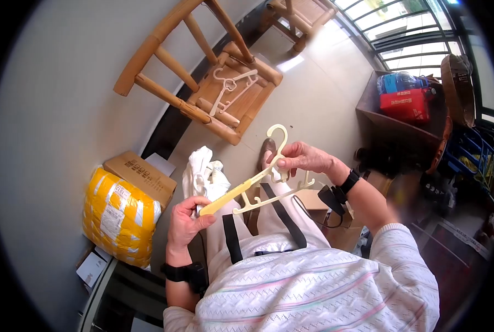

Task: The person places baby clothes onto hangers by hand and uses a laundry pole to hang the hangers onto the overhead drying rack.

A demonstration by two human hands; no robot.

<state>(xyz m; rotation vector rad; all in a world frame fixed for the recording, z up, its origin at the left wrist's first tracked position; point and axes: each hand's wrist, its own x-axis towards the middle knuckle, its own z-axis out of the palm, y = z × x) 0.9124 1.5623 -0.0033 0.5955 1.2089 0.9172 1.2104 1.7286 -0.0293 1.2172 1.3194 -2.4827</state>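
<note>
A pale yellow plastic clothes hanger (248,188) is held across my lap in both hands. My left hand (187,221) pinches the wide end of one hanger arm between thumb and fingers. Near the base of the hook, my right hand (303,159) grips the hanger's neck. The hook curves up beyond my right fingers, and the lower bar with its small notches hangs toward me. Just beyond my left hand lies a bundle of white cloth (200,171), by my knee. Another hanger (231,84), pinkish white, rests on the seat of a bamboo chair (258,113).
To the left, a yellow-taped parcel (114,216) leans by a cardboard box (139,177). A second wooden seat (307,14) stands farther back. On the right, a red box (404,105) sits in a brown cabinet (377,105) below a barred window (407,27).
</note>
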